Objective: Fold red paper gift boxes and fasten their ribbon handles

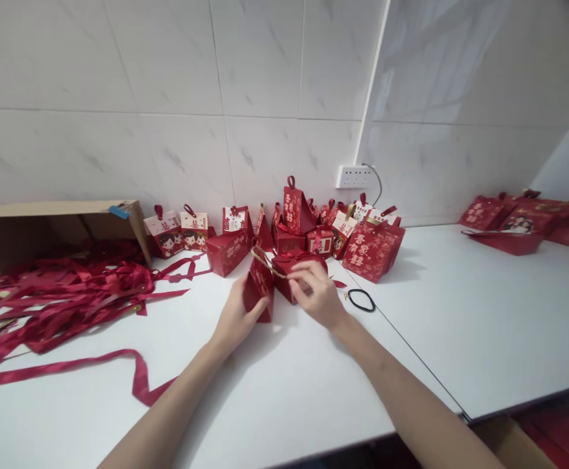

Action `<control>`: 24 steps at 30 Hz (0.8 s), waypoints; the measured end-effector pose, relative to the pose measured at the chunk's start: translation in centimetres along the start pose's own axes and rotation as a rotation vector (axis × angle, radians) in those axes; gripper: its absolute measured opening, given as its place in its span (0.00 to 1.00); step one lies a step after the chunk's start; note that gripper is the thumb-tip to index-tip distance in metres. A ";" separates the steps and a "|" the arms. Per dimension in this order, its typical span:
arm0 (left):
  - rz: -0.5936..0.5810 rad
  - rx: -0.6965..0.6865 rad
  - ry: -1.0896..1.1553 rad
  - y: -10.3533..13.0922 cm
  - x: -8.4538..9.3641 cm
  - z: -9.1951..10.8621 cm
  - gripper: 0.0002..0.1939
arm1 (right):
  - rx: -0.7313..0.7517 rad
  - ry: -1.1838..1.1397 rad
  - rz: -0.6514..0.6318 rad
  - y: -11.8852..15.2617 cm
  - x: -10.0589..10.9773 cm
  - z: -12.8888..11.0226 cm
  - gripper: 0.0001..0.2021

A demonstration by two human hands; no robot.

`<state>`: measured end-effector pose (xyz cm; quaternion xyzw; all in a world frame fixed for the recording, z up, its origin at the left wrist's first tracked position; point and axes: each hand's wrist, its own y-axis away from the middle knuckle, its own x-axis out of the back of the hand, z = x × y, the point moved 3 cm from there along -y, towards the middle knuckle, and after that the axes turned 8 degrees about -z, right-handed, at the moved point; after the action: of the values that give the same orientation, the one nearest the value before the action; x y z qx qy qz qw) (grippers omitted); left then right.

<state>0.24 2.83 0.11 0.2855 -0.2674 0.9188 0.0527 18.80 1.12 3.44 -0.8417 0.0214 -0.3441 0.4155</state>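
Observation:
My left hand (238, 317) grips the left side of a small red paper gift box (261, 286) standing on the white table (284, 384). My right hand (313, 291) pinches a thin gold cord (267, 261) that runs from the box's top toward my fingers. Right behind it, under my right hand, stands another red box (287, 266). Both hands are close together at the table's middle.
Several finished red gift boxes (372, 247) line the tiled wall. A heap of red ribbons (64, 286) spills from a cardboard carton (44, 228) at left. A black hair tie (361, 300) lies right of my hand. Flat red boxes (523, 221) sit far right. A wall socket (353, 176) is behind.

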 end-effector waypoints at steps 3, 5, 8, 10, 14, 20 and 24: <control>0.041 0.067 0.021 -0.2 0.6 0.2 0.28 | -0.137 0.287 0.015 0.0 0.0 1.8 0.23; 0.032 0.065 0.026 -0.1 0.9 0.5 0.29 | -0.300 0.353 -0.083 0.2 -1.0 3.0 0.36; -0.002 0.031 -0.010 0.0 1.1 1.0 0.28 | -0.487 0.300 -0.152 0.6 -2.2 4.1 0.37; -0.004 0.019 -0.044 0.1 1.3 1.2 0.27 | -0.513 0.266 -0.084 0.6 -2.0 4.5 0.35; 0.030 0.028 -0.082 0.1 1.4 1.1 0.26 | -0.374 0.354 0.232 0.1 1.4 4.7 0.35; 0.095 0.119 -0.056 -0.1 1.7 0.5 0.24 | -0.384 0.521 0.514 0.4 5.7 6.9 0.36; 0.197 0.224 0.058 -0.2 2.4 0.0 0.22 | -0.581 0.523 0.288 1.3 5.0 9.6 0.37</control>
<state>-1.74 2.89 1.50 0.2353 -0.1883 0.9515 -0.0620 28.67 5.27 1.28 -0.7967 0.3399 -0.4642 0.1852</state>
